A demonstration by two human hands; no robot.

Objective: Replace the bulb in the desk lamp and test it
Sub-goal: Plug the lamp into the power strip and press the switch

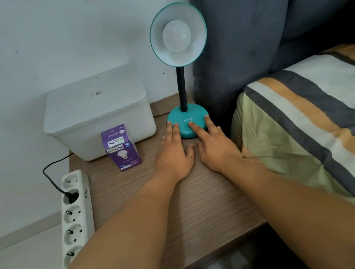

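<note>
A teal desk lamp (187,119) stands at the back of a wooden bedside table (182,203), its shade tilted toward me. A white bulb (176,35) sits in the shade, unlit. My left hand (175,153) lies flat on the table, fingertips touching the left side of the lamp base. My right hand (214,146) is flat too, its index finger resting on the front of the base, where a dark switch shows. A purple bulb box (121,147) stands upright to the left of my hands.
A white lidded plastic box (99,114) stands behind the bulb box. A white power strip (75,215) lies along the table's left edge with one black plug in it. A bed with striped bedding (322,130) and a grey headboard (246,18) are on the right.
</note>
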